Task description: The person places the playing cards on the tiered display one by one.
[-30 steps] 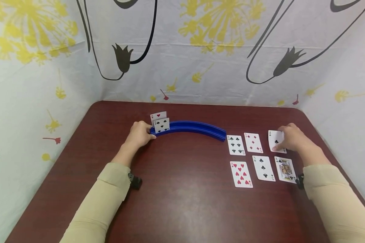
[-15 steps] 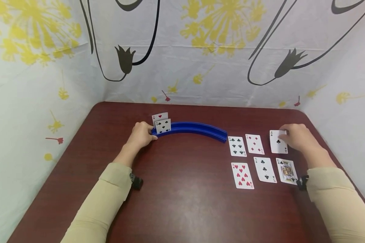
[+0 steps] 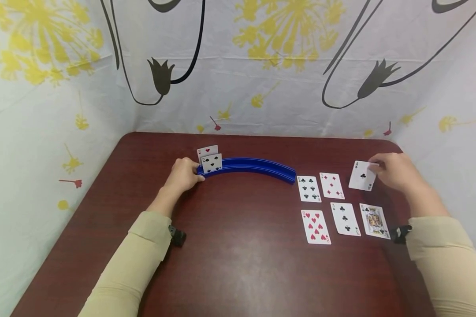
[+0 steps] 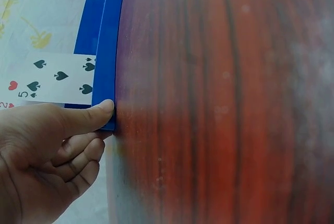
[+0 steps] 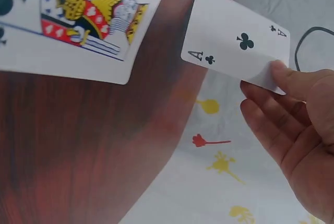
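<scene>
At the left end of a blue curved card holder [image 3: 258, 165], my left hand [image 3: 184, 174] pinches the rim; the left wrist view shows its thumb [image 4: 104, 110] on the blue edge. Two playing cards stand in that end: the five of spades [image 3: 212, 163] in front of the two of hearts [image 3: 207, 150], partly hidden. On the right, my right hand [image 3: 398, 172] pinches the ace of clubs [image 3: 362, 177] by one edge, between thumb and fingers. The ace [image 5: 229, 38] is tilted, face toward me, and appears raised off the table.
Face up on the dark red table [image 3: 238, 246] lie the six of clubs [image 3: 309, 189], five of diamonds [image 3: 331, 186], eight of hearts [image 3: 315, 226], three of clubs [image 3: 345, 219] and king of clubs [image 3: 374, 221]. A patterned cloth [image 3: 238, 97] hangs behind the table.
My right hand has gone from touching the ace of clubs on the table to pinching its edge and lifting it, shifting slightly right and away from me. The left hand stays on the holder.
</scene>
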`<control>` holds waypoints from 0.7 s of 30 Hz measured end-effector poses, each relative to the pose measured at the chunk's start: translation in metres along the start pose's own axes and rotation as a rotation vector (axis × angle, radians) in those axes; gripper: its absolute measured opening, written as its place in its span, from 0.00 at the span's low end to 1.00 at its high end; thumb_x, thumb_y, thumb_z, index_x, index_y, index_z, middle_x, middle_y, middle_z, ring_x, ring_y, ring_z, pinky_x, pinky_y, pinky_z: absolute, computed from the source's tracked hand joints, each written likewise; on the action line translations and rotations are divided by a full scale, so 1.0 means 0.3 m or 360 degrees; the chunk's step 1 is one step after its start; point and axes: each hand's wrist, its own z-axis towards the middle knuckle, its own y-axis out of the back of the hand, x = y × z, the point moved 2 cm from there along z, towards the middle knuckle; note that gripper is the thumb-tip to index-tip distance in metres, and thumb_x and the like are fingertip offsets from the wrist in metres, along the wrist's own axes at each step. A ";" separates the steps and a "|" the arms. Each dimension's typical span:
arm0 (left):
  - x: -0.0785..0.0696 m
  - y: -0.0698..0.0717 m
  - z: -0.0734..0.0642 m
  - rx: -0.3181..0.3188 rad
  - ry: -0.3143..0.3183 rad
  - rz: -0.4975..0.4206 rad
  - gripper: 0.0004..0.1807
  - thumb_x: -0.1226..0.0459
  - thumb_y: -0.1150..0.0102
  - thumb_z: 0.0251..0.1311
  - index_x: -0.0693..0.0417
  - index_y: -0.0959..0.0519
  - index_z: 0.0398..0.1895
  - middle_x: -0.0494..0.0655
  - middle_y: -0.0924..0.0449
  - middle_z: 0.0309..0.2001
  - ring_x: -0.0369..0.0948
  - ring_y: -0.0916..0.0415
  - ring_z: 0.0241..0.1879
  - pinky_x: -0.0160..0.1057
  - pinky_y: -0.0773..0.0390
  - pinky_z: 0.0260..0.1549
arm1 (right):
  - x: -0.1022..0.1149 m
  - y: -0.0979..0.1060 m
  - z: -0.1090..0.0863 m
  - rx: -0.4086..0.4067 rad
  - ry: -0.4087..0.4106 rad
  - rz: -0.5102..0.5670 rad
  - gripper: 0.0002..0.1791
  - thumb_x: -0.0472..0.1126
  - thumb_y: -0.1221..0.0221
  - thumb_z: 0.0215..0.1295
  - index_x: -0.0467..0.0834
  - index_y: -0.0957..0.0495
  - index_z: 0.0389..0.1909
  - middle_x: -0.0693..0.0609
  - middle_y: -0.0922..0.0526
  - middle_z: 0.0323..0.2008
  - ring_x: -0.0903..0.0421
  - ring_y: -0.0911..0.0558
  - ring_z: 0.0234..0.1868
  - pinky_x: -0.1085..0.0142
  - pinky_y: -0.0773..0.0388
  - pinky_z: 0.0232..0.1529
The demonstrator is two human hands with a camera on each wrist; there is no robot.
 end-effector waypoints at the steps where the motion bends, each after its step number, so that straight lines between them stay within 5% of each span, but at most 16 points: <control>1: -0.001 0.000 0.000 -0.0001 -0.0002 0.0001 0.28 0.64 0.26 0.58 0.67 0.21 0.61 0.63 0.16 0.52 0.50 0.18 0.50 0.50 0.19 0.53 | 0.001 0.003 0.000 -0.0029 0.0000 0.0014 0.06 0.29 0.36 0.62 0.30 0.17 0.38 0.34 0.15 0.32 0.36 0.19 0.33 0.41 0.27 0.39; 21: -0.002 0.000 -0.005 0.0006 -0.0031 0.0002 0.28 0.64 0.27 0.59 0.67 0.21 0.61 0.64 0.17 0.52 0.51 0.18 0.50 0.51 0.20 0.53 | 0.137 0.040 0.052 -0.0456 0.0159 0.0039 0.06 0.31 0.34 0.63 0.34 0.15 0.39 0.38 0.14 0.30 0.40 0.20 0.27 0.47 0.30 0.35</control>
